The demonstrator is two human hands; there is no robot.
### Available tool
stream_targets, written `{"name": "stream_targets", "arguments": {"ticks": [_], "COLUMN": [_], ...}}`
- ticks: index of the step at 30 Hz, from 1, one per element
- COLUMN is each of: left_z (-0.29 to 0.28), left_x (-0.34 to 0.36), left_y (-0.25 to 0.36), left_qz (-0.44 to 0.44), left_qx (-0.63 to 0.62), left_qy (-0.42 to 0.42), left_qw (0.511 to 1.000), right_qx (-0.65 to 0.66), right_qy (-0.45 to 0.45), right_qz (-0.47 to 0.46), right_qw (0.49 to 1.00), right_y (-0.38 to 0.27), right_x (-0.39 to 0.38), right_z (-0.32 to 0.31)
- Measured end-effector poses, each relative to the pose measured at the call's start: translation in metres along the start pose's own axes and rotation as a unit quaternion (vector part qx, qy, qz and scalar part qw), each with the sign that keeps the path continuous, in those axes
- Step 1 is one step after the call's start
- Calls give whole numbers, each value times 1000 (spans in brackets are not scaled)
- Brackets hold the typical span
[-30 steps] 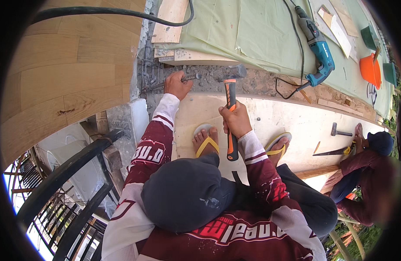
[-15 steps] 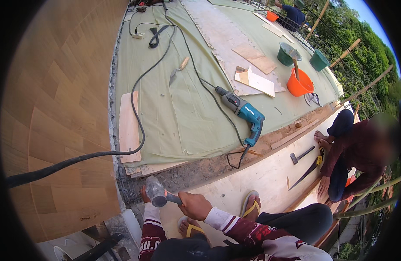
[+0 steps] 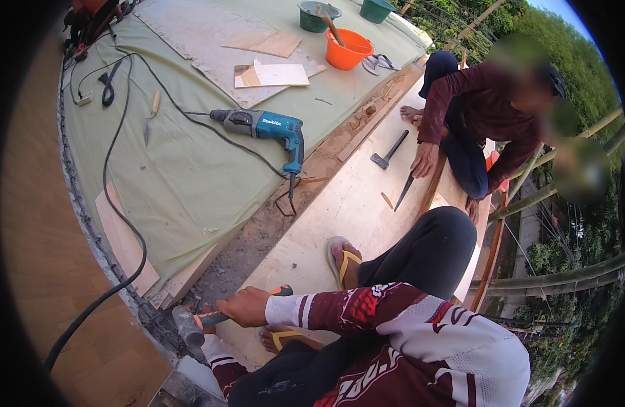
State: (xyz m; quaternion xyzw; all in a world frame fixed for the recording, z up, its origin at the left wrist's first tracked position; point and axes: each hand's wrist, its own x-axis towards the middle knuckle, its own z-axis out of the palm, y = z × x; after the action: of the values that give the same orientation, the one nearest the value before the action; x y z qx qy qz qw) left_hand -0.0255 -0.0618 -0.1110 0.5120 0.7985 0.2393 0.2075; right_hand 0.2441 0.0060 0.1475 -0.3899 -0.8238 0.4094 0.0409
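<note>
My right hand (image 3: 243,306) is wrapped tight round the orange-handled hammer (image 3: 202,321), its head at the plywood board's (image 3: 339,210) near edge by the rough concrete strip; left hand hidden, can't tell its grip. Chipping looks barely begun

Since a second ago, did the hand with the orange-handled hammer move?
Yes. The right hand has swung the orange-handled hammer down to the rough grey concrete strip; earlier it stood upright.
</note>
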Motion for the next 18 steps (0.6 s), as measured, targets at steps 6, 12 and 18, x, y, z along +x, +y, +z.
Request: {"name": "stream_targets", "arguments": {"ticks": [6,12,18], "left_z": [-9,-45,-42], "left_x": [-1,-15,-25], "left_y": [-8,57,57], "left_qz": [44,75,51], "left_qx": [61,38,83], "left_qy": [32,44,21], "left_qw": [997,996,995], "right_qx": [15,-44,-4], "right_qy": [-15,31,92], "right_qz": [-18,-53,82], "right_qw": [1000,997,992], "right_y": [-25,-9,18], "right_x": [-21,-5,5], "right_z": [28,31,10]}}
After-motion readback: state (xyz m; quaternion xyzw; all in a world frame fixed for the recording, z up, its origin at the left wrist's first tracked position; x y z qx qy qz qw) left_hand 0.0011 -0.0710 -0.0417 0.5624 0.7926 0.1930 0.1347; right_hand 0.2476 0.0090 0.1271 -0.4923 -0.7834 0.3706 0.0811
